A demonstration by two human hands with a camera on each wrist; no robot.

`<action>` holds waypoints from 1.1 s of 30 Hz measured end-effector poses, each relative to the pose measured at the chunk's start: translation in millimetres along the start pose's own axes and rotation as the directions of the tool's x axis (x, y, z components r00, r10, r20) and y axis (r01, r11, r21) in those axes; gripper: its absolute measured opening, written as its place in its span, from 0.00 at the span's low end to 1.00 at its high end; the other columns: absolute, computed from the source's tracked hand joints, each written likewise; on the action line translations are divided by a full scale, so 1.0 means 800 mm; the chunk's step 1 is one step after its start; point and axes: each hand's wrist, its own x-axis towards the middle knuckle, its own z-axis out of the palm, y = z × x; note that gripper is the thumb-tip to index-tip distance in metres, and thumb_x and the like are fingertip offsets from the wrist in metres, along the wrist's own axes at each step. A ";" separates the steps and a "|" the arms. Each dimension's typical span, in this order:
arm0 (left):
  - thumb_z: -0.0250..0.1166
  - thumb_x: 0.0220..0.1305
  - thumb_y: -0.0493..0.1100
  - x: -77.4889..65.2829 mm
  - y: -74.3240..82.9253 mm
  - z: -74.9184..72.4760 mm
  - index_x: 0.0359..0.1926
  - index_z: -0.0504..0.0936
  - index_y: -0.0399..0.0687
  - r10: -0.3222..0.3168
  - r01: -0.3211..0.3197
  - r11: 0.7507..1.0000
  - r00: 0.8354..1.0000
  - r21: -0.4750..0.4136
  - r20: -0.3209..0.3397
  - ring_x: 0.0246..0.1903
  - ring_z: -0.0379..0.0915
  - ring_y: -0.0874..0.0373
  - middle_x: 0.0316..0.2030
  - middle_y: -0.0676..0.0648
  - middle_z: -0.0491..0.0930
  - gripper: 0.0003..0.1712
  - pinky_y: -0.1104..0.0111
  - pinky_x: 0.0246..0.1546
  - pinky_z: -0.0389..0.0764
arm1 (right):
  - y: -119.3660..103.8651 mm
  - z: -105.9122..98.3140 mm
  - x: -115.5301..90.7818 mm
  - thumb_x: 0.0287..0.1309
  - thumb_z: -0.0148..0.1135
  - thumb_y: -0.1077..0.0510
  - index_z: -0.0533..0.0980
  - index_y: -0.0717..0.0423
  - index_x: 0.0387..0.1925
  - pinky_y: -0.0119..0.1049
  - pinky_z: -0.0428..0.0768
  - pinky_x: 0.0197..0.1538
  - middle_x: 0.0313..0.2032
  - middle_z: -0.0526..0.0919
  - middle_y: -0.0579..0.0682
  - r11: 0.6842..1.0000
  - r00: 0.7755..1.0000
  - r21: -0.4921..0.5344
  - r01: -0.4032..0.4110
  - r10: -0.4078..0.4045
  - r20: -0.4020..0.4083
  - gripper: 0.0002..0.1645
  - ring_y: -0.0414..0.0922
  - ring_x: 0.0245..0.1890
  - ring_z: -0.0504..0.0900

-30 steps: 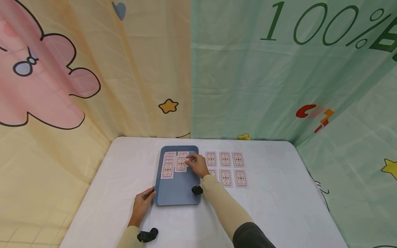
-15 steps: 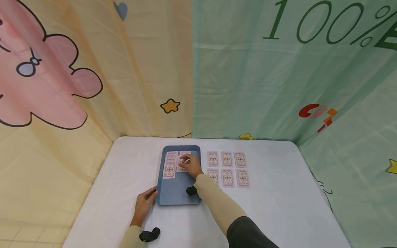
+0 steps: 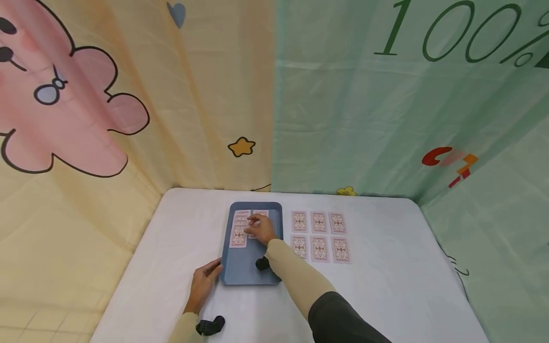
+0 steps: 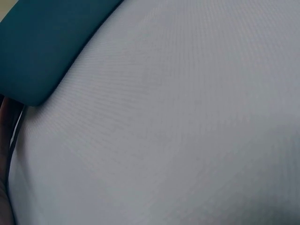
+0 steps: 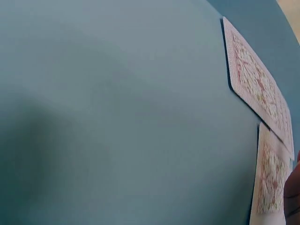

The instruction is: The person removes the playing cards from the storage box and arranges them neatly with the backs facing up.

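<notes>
In the head view, my left hand (image 3: 203,282) holds the left rim of a blue-grey tray (image 3: 244,269), fingers and thumb right at the edge. The left wrist view shows a tray corner (image 4: 42,61) beside a sliver of finger. Face-down playing cards with red patterned backs lie in two overlapping columns in the tray's far half. The left column (image 3: 238,237) reaches nearer to me than the right column (image 3: 262,212). My right hand (image 3: 263,230) covers most of the right column, fingertips bent. A fingertip (image 5: 292,194) meets a card (image 5: 268,185); I cannot tell whether it is pinched.
Right of the tray, more face-down cards (image 3: 319,222) lie on the white tabletop (image 3: 386,286) in two rows of three. My right forearm (image 3: 300,276) passes over the tray's near right side. Printed curtains (image 3: 343,119) hang behind the table.
My right hand has moved left, from the right edge of the right column to the gap between both columns. The left hand stays at the rim. The whole head view has shifted slightly.
</notes>
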 end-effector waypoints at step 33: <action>0.62 0.65 0.37 -0.003 0.001 0.000 0.55 0.78 0.28 0.053 -0.054 0.998 0.998 -0.035 -0.024 0.58 0.72 0.42 0.54 0.33 0.78 0.20 0.70 0.52 0.76 | -0.014 0.033 0.022 0.33 0.83 0.58 0.73 0.54 0.60 0.44 0.73 0.60 0.56 0.71 0.55 0.895 0.961 -0.444 -0.045 0.160 0.224 0.47 0.50 0.53 0.75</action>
